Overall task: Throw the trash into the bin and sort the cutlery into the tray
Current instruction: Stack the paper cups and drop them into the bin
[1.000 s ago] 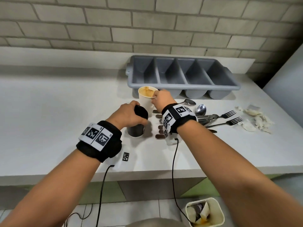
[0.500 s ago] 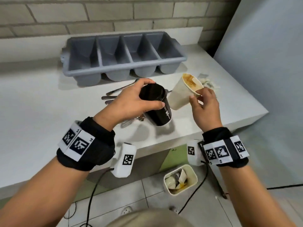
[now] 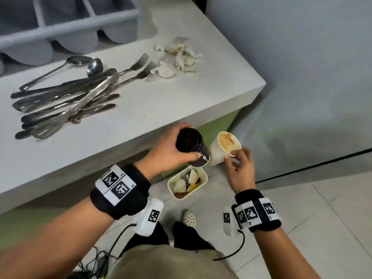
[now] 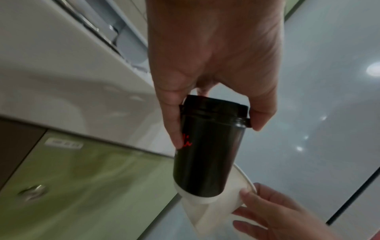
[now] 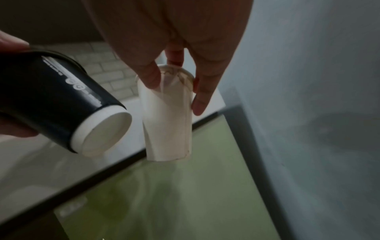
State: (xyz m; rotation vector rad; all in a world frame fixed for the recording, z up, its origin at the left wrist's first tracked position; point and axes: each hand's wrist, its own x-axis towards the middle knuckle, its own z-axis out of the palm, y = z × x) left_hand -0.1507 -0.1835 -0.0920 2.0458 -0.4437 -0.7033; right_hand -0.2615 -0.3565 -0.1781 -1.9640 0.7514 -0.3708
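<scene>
Grasped from above by the left hand (image 3: 171,150), with fingers curled round its lidded top, the black cup (image 3: 192,147) is being held tilted just above the bin (image 3: 204,176). Immediately to the right, the white paper cup (image 3: 225,148) is being pinched at its rim by the fingertips of the right hand (image 3: 240,170), its stained mouth being tipped up and away from the bin. The two cups are being held side by side and appear to be touching or nearly so in the left wrist view.

Risks are being judged as follows. The bin is being seen as small and already part-filled with trash, so either cup is being considered liable to strike the rim or bounce off the contents and land on the floor if released off-centre. The rim pinch on the white paper cup is being rated light; residue inside is being considered liable to spill if the cup is tipped further before the bin is reached. Simultaneous release is being considered likely to make the cups collide.

Regarding room: above and left of the bin, the counter (image 3: 201,109) edge is overhanging closely, limiting approach from that side. To the right of the bin, open floor is being left free. Up on the counter, well apart from the bin, the cutlery (image 3: 66,99), the crumpled paper scraps (image 3: 179,61) and the grey tray (image 3: 80,23) are awaiting attention.
</scene>
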